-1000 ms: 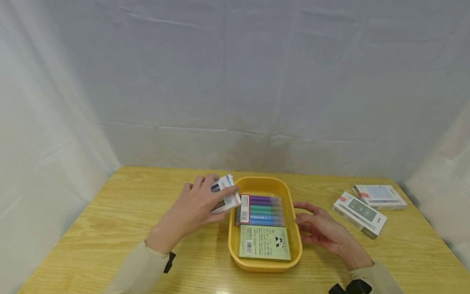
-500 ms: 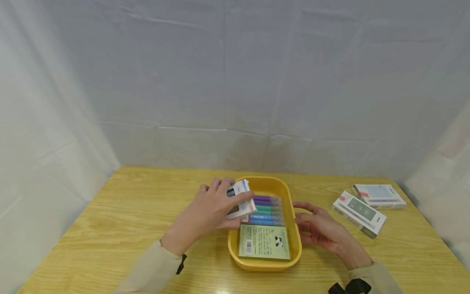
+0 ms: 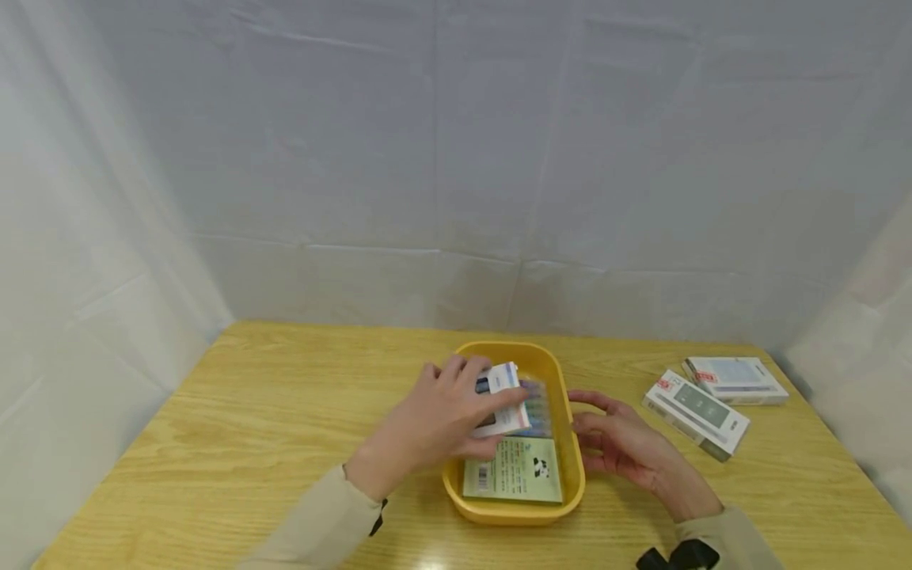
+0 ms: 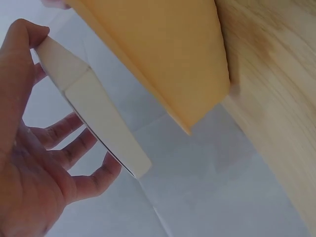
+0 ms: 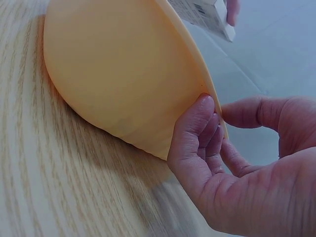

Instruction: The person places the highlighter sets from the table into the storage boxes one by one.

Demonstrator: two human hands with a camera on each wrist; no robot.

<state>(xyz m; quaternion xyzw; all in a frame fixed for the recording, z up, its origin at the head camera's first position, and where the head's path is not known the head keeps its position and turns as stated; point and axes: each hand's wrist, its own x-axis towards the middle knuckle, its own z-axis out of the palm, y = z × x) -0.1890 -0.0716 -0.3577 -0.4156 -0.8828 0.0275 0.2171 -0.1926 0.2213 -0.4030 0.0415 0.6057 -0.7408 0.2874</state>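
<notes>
My left hand (image 3: 435, 419) grips a small flat white box (image 3: 507, 400) by its edges, tilted over a yellow plastic basket (image 3: 579, 483). In the left wrist view that box (image 4: 101, 118) is held between the thumb and fingertips, apart from the basket's wall. Inside the basket lie a clear pack of coloured pens (image 3: 539, 408), partly hidden by the held box, and a green packet with a panda picture (image 3: 523, 477). At the basket's right side, my right hand (image 3: 630, 451) pinches the rim; thumb and fingers sit on either side of it in the right wrist view.
Two more white boxes lie on the wooden table (image 3: 285, 396) at right: one with a dark grey panel (image 3: 698, 413), and behind it one with a pale panel (image 3: 737, 381). White sheeting (image 3: 456, 198) encloses the back and sides.
My left hand has carried the white box rightwards, from the basket's left edge to above the pen pack. The right hand stays at the rim, and the basket has hardly moved.
</notes>
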